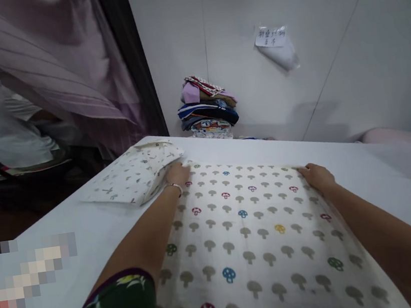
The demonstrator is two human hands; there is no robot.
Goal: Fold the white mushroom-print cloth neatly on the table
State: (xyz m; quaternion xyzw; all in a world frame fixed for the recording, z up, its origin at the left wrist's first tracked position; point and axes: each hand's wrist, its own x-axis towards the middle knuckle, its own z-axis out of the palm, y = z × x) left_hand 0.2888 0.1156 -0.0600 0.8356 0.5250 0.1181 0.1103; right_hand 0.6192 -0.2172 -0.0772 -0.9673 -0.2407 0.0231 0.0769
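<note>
A white cloth printed with grey and coloured mushrooms (250, 221) lies spread over the white table, running toward me past the bottom edge of the view. At its far left corner, my left hand (178, 175) has its fingers closed on the fabric. My right hand (317, 177) pinches the far right corner between thumb and fingers. Just left of my left hand sits a folded white cloth with a small scattered print (132, 176). My left forearm covers part of the mushroom cloth's left edge.
The white table (374, 172) stretches to both sides. Behind it, a stack of folded clothes (209, 108) stands against the wall. A plastic sleeve with a handwritten note (275, 46) hangs there. A pink curtain (76, 65) and a seated person (5, 125) are at left.
</note>
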